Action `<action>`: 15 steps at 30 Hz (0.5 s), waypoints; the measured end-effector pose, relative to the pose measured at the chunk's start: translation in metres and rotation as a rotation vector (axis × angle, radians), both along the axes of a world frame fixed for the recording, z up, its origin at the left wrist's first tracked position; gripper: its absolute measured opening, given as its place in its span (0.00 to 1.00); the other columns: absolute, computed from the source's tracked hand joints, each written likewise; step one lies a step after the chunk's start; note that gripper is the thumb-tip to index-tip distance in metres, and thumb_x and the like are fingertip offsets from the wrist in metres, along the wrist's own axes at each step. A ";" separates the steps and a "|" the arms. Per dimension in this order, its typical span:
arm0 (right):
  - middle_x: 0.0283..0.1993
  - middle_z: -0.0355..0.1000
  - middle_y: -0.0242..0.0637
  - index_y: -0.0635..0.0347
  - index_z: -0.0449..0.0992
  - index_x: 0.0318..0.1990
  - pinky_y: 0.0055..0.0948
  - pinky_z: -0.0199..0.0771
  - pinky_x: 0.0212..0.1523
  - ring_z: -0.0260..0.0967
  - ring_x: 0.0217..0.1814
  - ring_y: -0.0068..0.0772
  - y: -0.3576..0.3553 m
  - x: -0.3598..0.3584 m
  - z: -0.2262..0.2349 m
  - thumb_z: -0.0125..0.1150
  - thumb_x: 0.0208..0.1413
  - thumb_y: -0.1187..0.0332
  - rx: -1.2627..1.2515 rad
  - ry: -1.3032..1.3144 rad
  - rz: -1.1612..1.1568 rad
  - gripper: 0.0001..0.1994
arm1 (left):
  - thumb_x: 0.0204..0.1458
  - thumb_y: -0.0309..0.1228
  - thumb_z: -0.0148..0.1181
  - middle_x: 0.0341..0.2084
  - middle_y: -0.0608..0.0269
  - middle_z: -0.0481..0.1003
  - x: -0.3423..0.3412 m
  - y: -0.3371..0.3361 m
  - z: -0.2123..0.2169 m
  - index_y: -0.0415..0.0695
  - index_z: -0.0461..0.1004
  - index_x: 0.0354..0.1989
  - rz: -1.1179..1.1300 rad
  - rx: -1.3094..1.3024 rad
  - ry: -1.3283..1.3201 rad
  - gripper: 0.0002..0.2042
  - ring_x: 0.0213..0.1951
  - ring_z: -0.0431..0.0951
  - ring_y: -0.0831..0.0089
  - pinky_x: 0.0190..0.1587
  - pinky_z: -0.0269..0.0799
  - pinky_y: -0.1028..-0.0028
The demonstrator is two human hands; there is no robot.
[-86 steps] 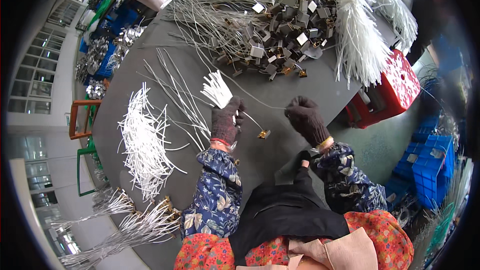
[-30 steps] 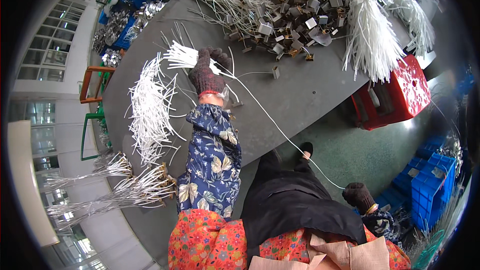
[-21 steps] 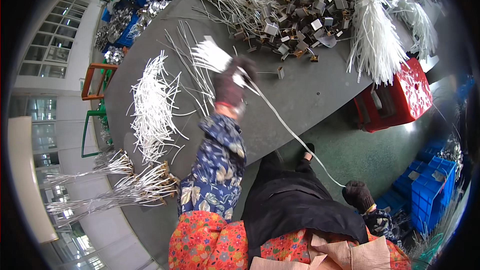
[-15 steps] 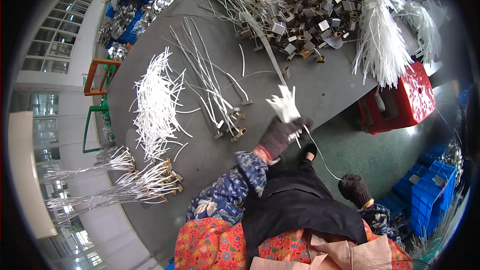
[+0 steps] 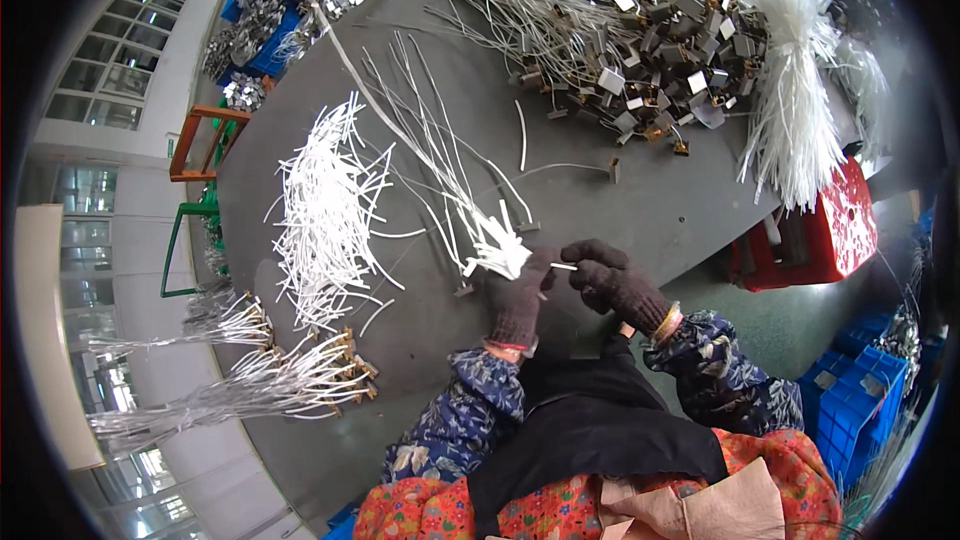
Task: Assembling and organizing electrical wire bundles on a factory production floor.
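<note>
My left hand (image 5: 520, 302), in a dark knitted glove, is closed around a bunch of short white tubes (image 5: 500, 252) that fan out beyond the fingers. From its thumb side one white tube (image 5: 563, 266) sticks out sideways. At that tube's end, my right hand (image 5: 618, 285), gloved alike, has its fingers drawn together in what looks like a pinch; any thin wire there is too fine to make out. Just beyond the left hand lie several loose wires (image 5: 425, 130) with small metal pieces at their near ends, partly covered by the bunch.
A heap of white tubes (image 5: 325, 220) lies to the left, wired bundles (image 5: 290, 385) nearer. Metal boxes on wires (image 5: 650, 70) are piled at the far right beside a white strand bundle (image 5: 790, 90). A red stool (image 5: 850, 230) and blue crates (image 5: 855, 390) stand off the table (image 5: 640, 210).
My right hand has come up from the lower right to meet the left. The left hand, still holding the tubes, has moved left over the table. The long wire between the hands no longer shows.
</note>
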State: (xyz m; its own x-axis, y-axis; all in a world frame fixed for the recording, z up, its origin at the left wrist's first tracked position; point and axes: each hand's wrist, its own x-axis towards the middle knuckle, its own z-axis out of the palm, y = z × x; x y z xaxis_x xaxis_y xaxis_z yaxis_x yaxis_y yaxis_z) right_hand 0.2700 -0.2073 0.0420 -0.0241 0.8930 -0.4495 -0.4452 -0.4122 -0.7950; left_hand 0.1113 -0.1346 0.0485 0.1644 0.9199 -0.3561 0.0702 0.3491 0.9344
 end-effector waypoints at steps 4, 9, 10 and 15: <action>0.48 0.68 0.44 0.56 0.70 0.52 0.36 0.70 0.44 0.68 0.46 0.40 0.045 0.016 0.007 0.62 0.52 0.54 0.255 -1.151 0.160 0.23 | 0.47 0.24 0.67 0.26 0.66 0.75 -0.031 0.041 0.014 0.36 0.75 0.36 -0.040 -0.023 -0.056 0.10 0.25 0.74 0.80 0.26 0.70 0.80; 0.56 0.64 0.47 0.53 0.72 0.47 0.49 0.62 0.57 0.58 0.62 0.54 0.106 0.067 -0.021 0.59 0.50 0.58 0.105 -1.849 0.268 0.18 | 0.47 0.24 0.66 0.20 0.63 0.74 -0.057 0.060 0.002 0.34 0.74 0.31 0.047 0.120 0.075 0.07 0.19 0.71 0.78 0.21 0.65 0.79; 0.53 0.66 0.49 0.56 0.72 0.45 0.47 0.67 0.52 0.60 0.61 0.49 0.105 0.076 -0.032 0.56 0.50 0.63 0.136 -2.012 0.261 0.15 | 0.47 0.23 0.65 0.20 0.63 0.74 -0.052 0.060 0.011 0.34 0.74 0.32 -0.008 0.141 0.053 0.07 0.19 0.71 0.78 0.21 0.65 0.78; 0.47 0.70 0.50 0.59 0.75 0.41 0.41 0.72 0.46 0.69 0.51 0.51 0.096 0.066 -0.030 0.53 0.51 0.67 -0.162 -1.622 0.214 0.11 | 0.50 0.33 0.64 0.21 0.62 0.77 -0.084 0.060 -0.004 0.36 0.77 0.31 -0.050 0.266 0.371 0.11 0.21 0.75 0.74 0.23 0.69 0.76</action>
State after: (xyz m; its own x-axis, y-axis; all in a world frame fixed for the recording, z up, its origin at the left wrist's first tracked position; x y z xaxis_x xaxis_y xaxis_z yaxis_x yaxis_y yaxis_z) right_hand 0.3360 -0.1113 0.0115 0.4273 0.8794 -0.2098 0.8317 -0.4733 -0.2903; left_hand 0.0273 -0.0743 0.0448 0.1171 0.9814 -0.1520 0.4279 0.0883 0.8995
